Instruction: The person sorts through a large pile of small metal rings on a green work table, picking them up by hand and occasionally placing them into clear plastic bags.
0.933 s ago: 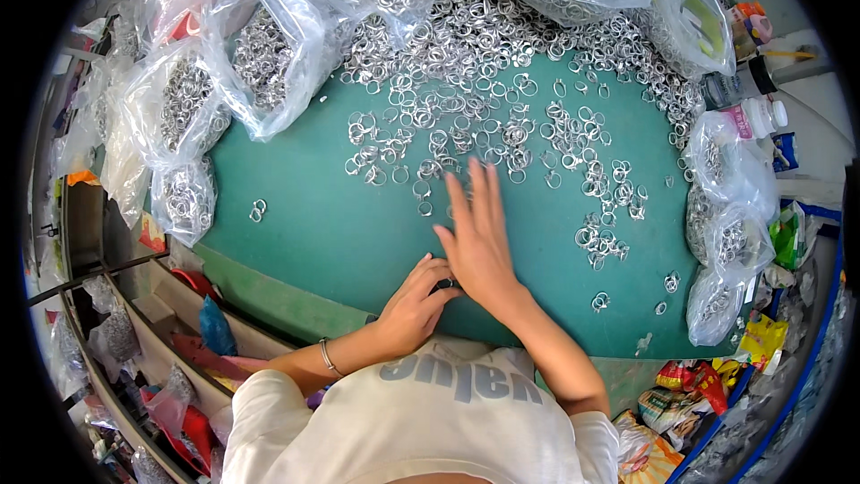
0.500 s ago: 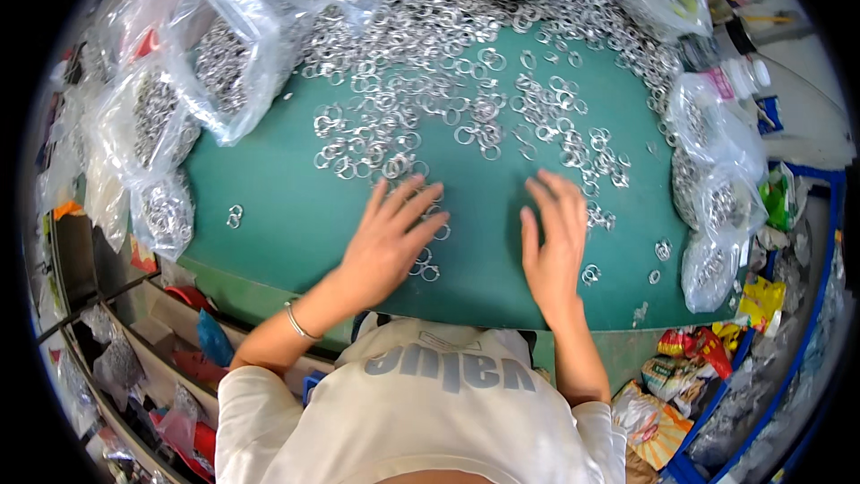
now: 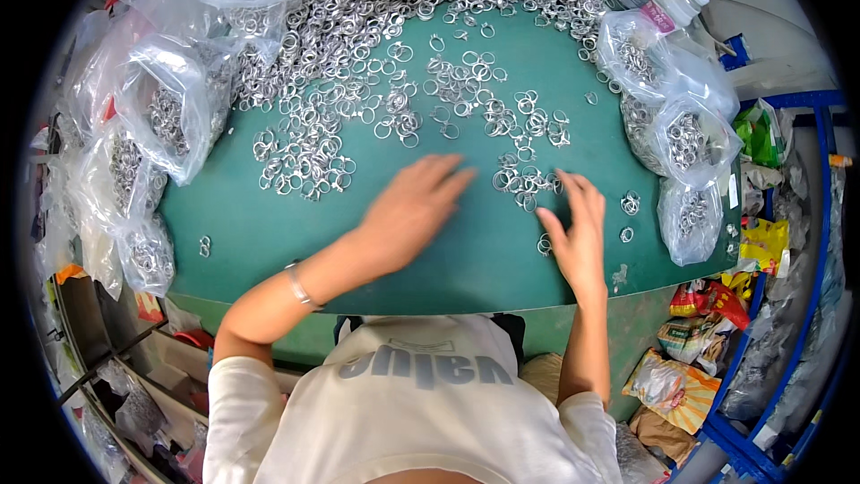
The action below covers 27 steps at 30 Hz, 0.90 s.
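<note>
Many silvery metal rings [image 3: 307, 157] lie in loose clusters on a green table mat [image 3: 269, 251]. My left hand [image 3: 419, 208] is over the middle of the mat, fingers stretched to the right and slightly blurred, with nothing visible in it. My right hand [image 3: 580, 231] is further right, thumb and fingers apart, beside a small cluster of rings [image 3: 524, 184]. A single ring [image 3: 545, 244] lies next to the right thumb. What lies under either palm is hidden.
A dense heap of rings [image 3: 358, 18] covers the far side. Clear plastic bags of rings [image 3: 166, 116] line the left edge, with more bags [image 3: 690, 215] on the right. A white-capped bottle [image 3: 676, 7] stands far right. Blue shelving [image 3: 806, 305] and colourful packets [image 3: 676, 390] are right below.
The view has shifted. My left hand has swept right over the mat; the rings that lay beside it are no longer seen there. My right hand has come closer to the near-right single ring.
</note>
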Motion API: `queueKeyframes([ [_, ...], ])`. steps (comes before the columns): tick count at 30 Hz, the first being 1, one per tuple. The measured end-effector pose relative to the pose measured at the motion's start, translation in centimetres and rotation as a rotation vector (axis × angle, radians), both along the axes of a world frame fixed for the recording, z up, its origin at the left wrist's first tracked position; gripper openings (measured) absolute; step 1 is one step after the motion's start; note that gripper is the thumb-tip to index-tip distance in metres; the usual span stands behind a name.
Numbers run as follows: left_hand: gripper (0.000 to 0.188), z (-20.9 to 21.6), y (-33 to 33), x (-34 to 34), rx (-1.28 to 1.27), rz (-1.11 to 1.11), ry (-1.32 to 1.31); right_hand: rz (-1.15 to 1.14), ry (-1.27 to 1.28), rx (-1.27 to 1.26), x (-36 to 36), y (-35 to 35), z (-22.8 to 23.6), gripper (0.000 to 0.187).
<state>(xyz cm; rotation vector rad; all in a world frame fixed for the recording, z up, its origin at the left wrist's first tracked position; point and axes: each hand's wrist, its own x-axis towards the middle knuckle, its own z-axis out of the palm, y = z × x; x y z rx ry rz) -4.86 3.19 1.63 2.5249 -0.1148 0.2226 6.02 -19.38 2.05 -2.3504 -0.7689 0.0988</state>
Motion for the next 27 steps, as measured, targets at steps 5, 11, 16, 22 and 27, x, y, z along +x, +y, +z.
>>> queueKeyframes([
  [5,0.041,-2.0,-4.3,5.1,0.087,-0.11,-0.112,0.188,0.198,0.027,1.5,-0.2,-0.4,0.027],
  [11,0.026,-0.5,-1.3,2.6,-0.339,0.081,0.143,0.062,0.339,0.103,2.6,-2.9,0.1,0.017],
  [16,0.036,-0.7,-2.2,2.0,-1.128,0.246,0.315,0.042,0.124,0.126,2.8,-0.7,0.4,0.027],
  [22,0.036,-0.3,-0.8,1.8,-1.154,0.237,0.381,0.188,0.004,0.028,3.2,-1.7,-0.5,0.024],
  [27,0.049,0.9,-2.3,0.5,-0.928,0.095,0.338,0.183,-0.056,-0.081,2.4,-0.7,1.6,0.03],
])
